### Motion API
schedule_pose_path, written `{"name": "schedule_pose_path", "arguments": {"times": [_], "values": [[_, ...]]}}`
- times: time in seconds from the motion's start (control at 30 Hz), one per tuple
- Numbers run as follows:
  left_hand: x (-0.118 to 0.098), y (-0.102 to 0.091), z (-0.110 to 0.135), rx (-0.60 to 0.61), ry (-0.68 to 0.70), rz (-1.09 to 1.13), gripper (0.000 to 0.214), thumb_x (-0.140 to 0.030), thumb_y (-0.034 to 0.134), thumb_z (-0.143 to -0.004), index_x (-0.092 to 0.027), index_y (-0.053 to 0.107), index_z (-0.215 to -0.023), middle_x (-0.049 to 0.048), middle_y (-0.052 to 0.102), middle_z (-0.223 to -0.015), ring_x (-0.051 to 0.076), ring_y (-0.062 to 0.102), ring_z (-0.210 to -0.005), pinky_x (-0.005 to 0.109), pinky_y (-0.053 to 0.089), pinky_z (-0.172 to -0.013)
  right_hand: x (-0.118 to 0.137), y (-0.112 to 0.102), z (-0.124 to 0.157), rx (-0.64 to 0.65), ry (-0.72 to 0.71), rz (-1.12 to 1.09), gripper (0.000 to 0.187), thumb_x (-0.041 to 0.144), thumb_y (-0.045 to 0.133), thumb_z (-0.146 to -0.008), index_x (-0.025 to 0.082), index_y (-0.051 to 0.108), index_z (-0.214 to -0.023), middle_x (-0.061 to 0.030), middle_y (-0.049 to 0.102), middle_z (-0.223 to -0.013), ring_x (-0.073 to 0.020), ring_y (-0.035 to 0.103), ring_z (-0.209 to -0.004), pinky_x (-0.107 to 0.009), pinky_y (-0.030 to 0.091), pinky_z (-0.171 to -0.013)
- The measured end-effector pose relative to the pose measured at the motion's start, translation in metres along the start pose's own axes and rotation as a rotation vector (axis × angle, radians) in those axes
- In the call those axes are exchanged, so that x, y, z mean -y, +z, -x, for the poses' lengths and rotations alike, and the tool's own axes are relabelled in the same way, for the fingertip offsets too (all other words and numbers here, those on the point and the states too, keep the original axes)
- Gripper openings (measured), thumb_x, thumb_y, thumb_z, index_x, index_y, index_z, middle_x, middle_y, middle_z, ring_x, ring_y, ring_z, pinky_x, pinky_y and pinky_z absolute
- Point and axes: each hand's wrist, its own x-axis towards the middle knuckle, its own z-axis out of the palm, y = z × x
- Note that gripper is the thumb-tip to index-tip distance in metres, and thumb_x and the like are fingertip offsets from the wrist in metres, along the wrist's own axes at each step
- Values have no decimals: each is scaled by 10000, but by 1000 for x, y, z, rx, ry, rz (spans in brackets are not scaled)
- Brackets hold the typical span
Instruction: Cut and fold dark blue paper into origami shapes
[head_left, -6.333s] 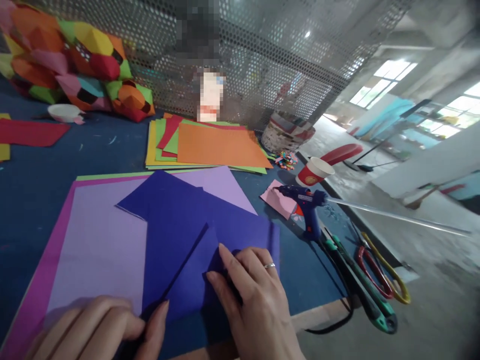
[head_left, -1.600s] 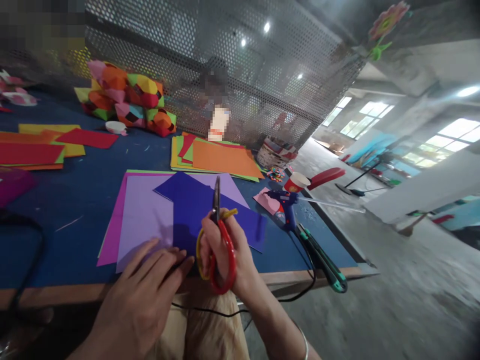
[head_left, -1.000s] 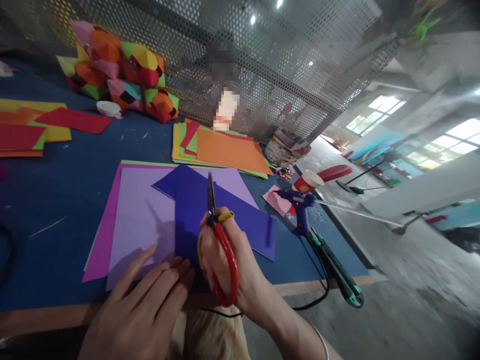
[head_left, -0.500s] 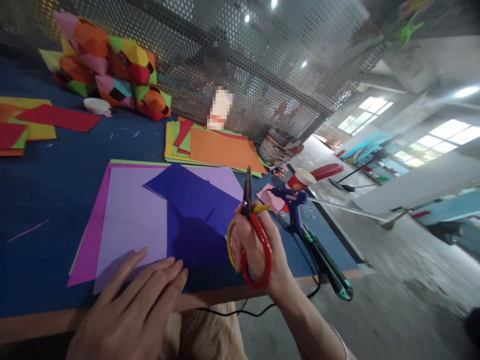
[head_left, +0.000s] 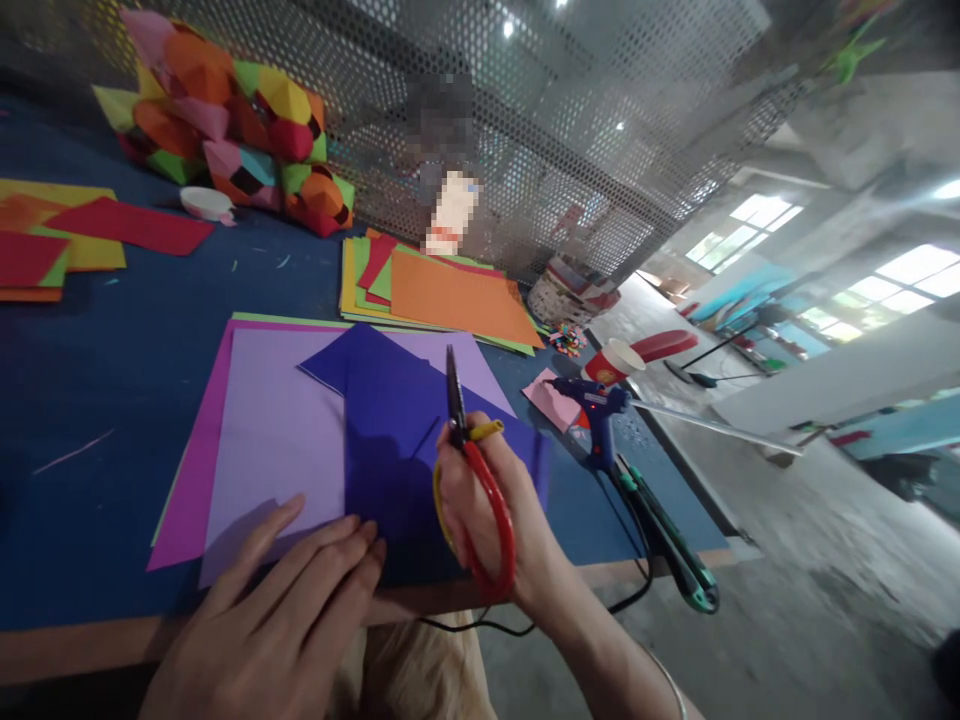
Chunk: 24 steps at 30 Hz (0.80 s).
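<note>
My right hand (head_left: 491, 510) is closed around a pair of scissors (head_left: 455, 400) with red and yellow handles; the dark blades look shut and point up and away. It hovers over the right part of a dark blue paper sheet (head_left: 386, 440), which has a cut or crease line in it. My left hand (head_left: 292, 600) lies flat at the near edge, fingers stretched out, fingertips pressing the blue sheet's lower left corner. Under the blue sheet lie a lilac sheet (head_left: 277, 430), a magenta sheet (head_left: 191, 480) and a thin green edge.
A stack of orange and green paper (head_left: 457, 295) lies behind. On the right are a glue gun (head_left: 596, 405), a green box cutter (head_left: 667, 540), a paper cup (head_left: 611, 362) and pink paper (head_left: 551, 400). Folded paper shapes (head_left: 225, 110) and red strips (head_left: 131, 225) sit at left.
My right hand has moved left with the scissors, now farther over the blue sheet. My left hand stays on the paper, and the whole view has shifted slightly.
</note>
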Motion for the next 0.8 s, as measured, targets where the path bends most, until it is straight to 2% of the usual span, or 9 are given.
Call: {"name": "schedule_pose_path", "arguments": {"times": [0.07,0.2,0.37,0.5,0.6,0.7,0.8], "values": [[-1,1,0,1,-12,10,414,-26,439,-966,-76,725,-1261,140,782,-1251,282,697,-1226,578,305,-1306,2,-8,2,-17,47,-32,441,692,525,-999,271,554,-870,92,434,-467,-105,368,-331,-213,328,-321],[-6,-1,-3,-40,-121,75,438,-15,393,-991,-99,704,-1286,110,792,-1252,277,697,-1223,590,339,-1278,9,-14,6,-21,109,-129,527,664,367,-1064,258,542,-776,58,463,-444,-100,364,-326,-207,331,-326],[4,-17,-7,-31,-146,-26,348,-65,455,-1031,-113,680,-1292,107,792,-1266,273,699,-1212,565,307,-1302,12,-14,4,-86,75,-154,375,608,672,-927,266,553,-828,85,472,-490,-106,408,-363,-214,366,-343],[15,-25,-3,71,-84,-67,364,-92,452,-1035,-168,676,-1311,71,772,-1341,262,693,-1256,540,243,-1336,16,-13,6,-155,73,-103,366,575,711,-891,258,543,-819,83,475,-522,-94,421,-403,-198,369,-360],[15,-22,1,67,-105,-47,380,-124,432,-1046,-182,675,-1333,68,738,-1415,271,647,-1346,544,235,-1337,16,-8,9,-122,19,-43,351,569,697,-896,261,531,-865,98,468,-510,-93,418,-391,-194,368,-358],[12,-17,3,44,-152,-14,405,-136,388,-1053,-188,682,-1326,59,715,-1455,278,587,-1427,547,230,-1334,12,3,11,-50,-39,-42,326,562,622,-961,261,521,-889,100,482,-525,-89,426,-397,-190,387,-377],[12,-16,0,58,-141,7,408,-130,364,-1046,-185,697,-1276,65,739,-1416,256,634,-1374,514,208,-1347,8,16,9,31,-68,-34,368,578,554,-1012,263,495,-832,88,481,-529,-91,430,-400,-198,398,-390]]}}
